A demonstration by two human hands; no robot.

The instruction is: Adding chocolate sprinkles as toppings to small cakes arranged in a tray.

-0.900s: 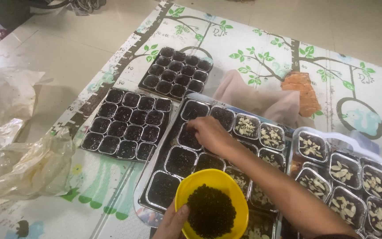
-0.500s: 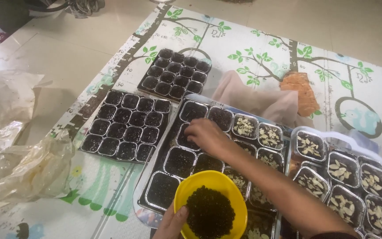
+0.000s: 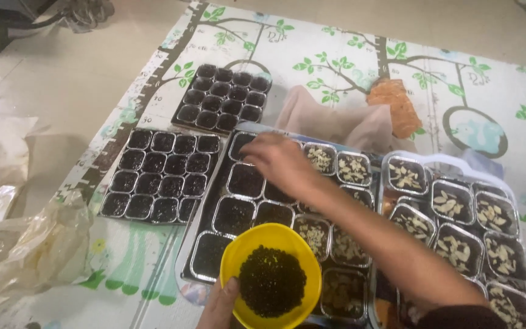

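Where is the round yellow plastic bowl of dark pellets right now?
In the head view, the round yellow plastic bowl sits bottom centre, held by the left hand over the seed tray's near cells.

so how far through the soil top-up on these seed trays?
Done: near-left cells of the central clear tray look dark with soil. In hand: left hand steadies the yellow plastic bowl of dark pellets; right hand is over the far cells. Left: cells on the right show pale seeds uncovered.

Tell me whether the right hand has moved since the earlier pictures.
Barely: the right hand stays over the same far cells of the seed tray, with no clear shift against it.
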